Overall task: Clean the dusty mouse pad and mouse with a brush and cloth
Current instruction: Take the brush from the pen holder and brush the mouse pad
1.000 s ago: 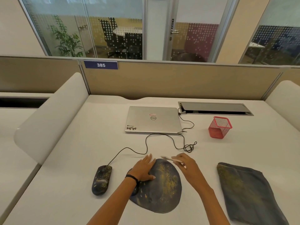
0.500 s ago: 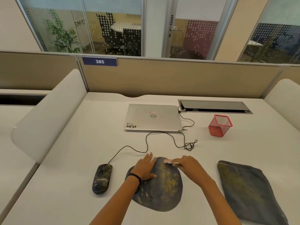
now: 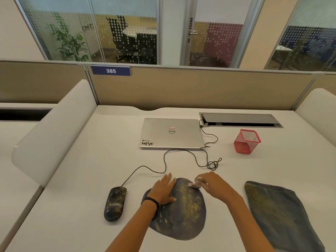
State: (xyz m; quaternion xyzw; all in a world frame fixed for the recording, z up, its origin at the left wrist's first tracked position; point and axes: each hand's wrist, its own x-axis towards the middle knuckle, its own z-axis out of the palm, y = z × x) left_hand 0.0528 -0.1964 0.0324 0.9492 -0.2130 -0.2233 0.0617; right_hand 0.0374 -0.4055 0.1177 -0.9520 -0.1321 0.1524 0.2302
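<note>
At the desk's (image 3: 91, 179) front edge the left hand (image 3: 163, 190) lies flat on the mouse pad (image 3: 181, 215), the right hand (image 3: 212, 186) gripping the brush (image 3: 195, 184) at its far rim, with a red mesh cup (image 3: 247, 140) beyond.

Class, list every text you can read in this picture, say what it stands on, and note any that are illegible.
"385": blue plate on the desk partition.
"PUSH": door sign, running vertically.
"DELL": round logo on the laptop lid, seen upside down.
"WMN", roughly: stylised sticker at the lid's corner.
Small red-and-white sticker above the logo: too blurred to read.
</note>
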